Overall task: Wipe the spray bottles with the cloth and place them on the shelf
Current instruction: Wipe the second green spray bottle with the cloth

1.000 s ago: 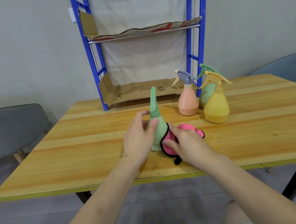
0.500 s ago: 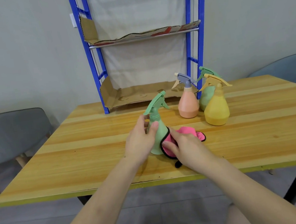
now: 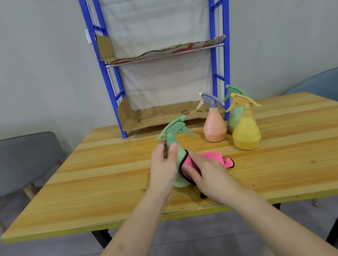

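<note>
Green spray bottle (image 3: 171, 137) stands upright on the wooden table (image 3: 86, 192), near the front edge, about mid-width, nozzle head pointing right. Left hand (image 3: 162, 169) holds it: fingers curled round the far side of the neck and upper body, thumb on the near side, firm wrap. Right hand (image 3: 209, 176) lies on the pink cloth (image 3: 211, 158), fingers nearly straight, pressing the cloth against the bottle's right side. Its thumb is hidden from my view, so I see a press, not a pinch. The rest of the cloth, black-edged, trails right on the tabletop. 3 more bottles are grouped further back on the right: peach bottle (image 3: 215, 128) with a blue-grey head, yellow bottle (image 3: 246, 132) nearest me, and a second green bottle (image 3: 234, 117) behind those 2, partly hidden. All 3 are upright, close together and well apart from the one being wiped. Blue shelf (image 3: 102, 72) stands at the table's back edge against the wall, with 2 levels in view, each lined with cardboard (image 3: 162, 115). No bottle on either level. Grey chair (image 3: 13, 161) to the left of the table, another chair (image 3: 334, 84) at right.
</note>
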A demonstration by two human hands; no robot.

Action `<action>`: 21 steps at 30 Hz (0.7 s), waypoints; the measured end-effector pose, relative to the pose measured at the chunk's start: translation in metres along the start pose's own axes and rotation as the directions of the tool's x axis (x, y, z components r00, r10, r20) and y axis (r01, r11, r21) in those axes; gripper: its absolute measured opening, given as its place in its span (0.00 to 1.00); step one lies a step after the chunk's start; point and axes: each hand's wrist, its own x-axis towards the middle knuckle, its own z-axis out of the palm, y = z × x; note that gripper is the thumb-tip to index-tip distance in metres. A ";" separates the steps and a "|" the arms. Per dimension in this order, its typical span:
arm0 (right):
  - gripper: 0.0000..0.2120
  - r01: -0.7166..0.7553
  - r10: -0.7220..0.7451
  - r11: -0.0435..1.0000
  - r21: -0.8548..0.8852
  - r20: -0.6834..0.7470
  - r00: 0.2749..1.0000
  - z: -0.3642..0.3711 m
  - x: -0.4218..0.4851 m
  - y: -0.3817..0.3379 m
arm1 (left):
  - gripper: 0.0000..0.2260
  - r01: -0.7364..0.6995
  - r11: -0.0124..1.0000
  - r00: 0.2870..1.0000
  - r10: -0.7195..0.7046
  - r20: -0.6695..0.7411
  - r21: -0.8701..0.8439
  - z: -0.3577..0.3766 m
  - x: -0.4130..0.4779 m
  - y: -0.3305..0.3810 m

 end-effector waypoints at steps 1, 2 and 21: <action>0.30 -0.032 0.034 0.999 -0.039 0.032 0.999 0.000 -0.002 0.003 | 0.20 0.009 1.000 1.000 -0.010 -0.020 -0.022 0.001 0.000 -0.004; 0.30 -0.048 0.053 0.996 -0.079 0.058 0.997 0.002 -0.004 0.006 | 0.21 0.019 0.998 0.999 -0.021 -0.035 -0.054 0.001 0.000 -0.009; 0.25 0.107 -0.102 0.963 0.248 -0.032 0.994 -0.009 0.002 -0.011 | 0.13 0.119 0.909 0.989 -0.144 -0.035 -0.399 0.003 -0.007 0.012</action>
